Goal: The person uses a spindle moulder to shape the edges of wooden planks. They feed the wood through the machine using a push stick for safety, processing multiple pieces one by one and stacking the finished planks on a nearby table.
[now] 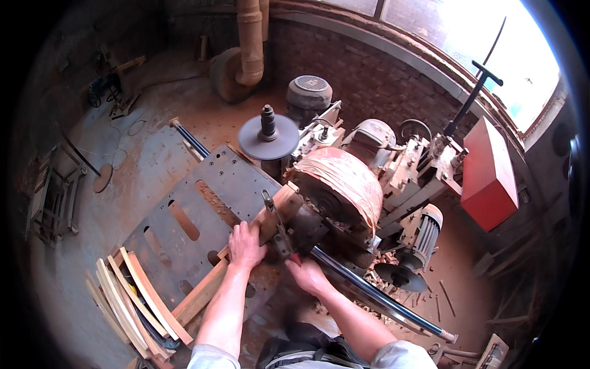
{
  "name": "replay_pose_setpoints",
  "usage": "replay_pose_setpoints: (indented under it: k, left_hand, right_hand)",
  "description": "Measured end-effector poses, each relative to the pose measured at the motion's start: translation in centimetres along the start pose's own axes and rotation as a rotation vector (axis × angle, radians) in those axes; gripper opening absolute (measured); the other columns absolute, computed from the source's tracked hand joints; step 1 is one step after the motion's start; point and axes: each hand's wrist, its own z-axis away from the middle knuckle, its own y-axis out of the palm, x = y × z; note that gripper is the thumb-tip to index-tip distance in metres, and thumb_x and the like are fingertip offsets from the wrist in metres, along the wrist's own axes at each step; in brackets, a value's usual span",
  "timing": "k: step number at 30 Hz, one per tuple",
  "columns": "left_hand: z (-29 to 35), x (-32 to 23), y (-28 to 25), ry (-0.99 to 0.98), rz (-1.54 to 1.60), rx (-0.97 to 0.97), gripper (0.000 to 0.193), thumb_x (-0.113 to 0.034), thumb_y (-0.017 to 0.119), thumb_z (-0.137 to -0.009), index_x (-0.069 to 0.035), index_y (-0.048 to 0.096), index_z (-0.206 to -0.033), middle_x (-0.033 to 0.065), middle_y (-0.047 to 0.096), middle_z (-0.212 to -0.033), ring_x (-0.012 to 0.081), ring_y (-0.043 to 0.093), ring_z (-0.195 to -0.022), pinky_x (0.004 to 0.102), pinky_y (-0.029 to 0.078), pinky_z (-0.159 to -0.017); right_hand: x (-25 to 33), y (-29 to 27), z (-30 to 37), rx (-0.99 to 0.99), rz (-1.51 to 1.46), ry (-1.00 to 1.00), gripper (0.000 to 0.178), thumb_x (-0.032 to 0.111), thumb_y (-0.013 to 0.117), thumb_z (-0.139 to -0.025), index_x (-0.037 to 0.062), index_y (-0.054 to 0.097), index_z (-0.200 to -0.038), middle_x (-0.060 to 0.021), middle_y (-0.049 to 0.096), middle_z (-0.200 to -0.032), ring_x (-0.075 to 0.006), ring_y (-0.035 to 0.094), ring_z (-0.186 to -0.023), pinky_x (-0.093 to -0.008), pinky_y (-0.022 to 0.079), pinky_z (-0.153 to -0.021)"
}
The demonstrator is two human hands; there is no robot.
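My left hand (246, 247) is closed over a wooden piece (268, 226) on the metal machine table (196, 216), its fingers pressed against the wood. A longer wooden strip (206, 288) lies beneath my left forearm, and I cannot tell whether it is part of the same piece. My right hand (307, 275) grips the red handle of a metal toggle clamp (283, 243), which stands against the wood. Just beyond the clamp sits a large round machine head (344, 184) wrapped in pale, dusty sheeting. My right fingertips are partly hidden.
Several curved wooden strips (132, 295) are stacked at the table's left front. A grey disc on a spindle (268, 136) rises behind the table. A steel guide rail (381, 295) runs to the right, near a motor (424, 237) and wood scraps. A red box (490, 175) stands far right.
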Motion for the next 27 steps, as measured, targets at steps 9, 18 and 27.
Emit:
replay_pose_setpoints:
  k: [9,18,27]
  left_hand:
    - [-4.8,6.1,-0.8,0.004,0.002,-0.025,0.067,-0.031,0.088,-0.067,-0.008,0.065,-0.125,0.0135,0.058,-0.119,0.0329,0.056,-0.111,0.046,0.051,-0.093]
    - [-9.1,12.1,-0.9,0.021,0.017,-0.027,0.067,-0.033,0.087,-0.068,-0.01,0.063,-0.126,0.0138,0.057,-0.114,0.0334,0.055,-0.111,0.0472,0.05,-0.092]
    - [-11.1,15.1,-1.0,-0.001,0.056,0.008,0.066,-0.035,0.086,-0.071,-0.009,0.064,-0.127,0.0129,0.057,-0.113,0.0327,0.054,-0.113,0.0484,0.048,-0.094]
  right_hand:
    - [3.6,4.7,-6.1,-0.055,-0.132,-0.155,0.044,0.042,0.056,-0.098,-0.0008,0.062,-0.098,-0.0225,0.063,-0.081,-0.0339,0.063,-0.08,-0.0453,0.048,-0.077]
    - [8.7,6.7,-10.7,0.03,-0.091,-0.057,0.042,0.042,0.056,-0.097,0.0019,0.065,-0.105,-0.0271,0.068,-0.098,-0.0447,0.066,-0.099,-0.0476,0.05,-0.085]
    - [11.6,7.8,-12.6,-0.014,-0.095,-0.023,0.044,0.043,0.057,-0.096,0.003,0.067,-0.111,-0.0267,0.069,-0.096,-0.0441,0.066,-0.097,-0.0476,0.05,-0.087]
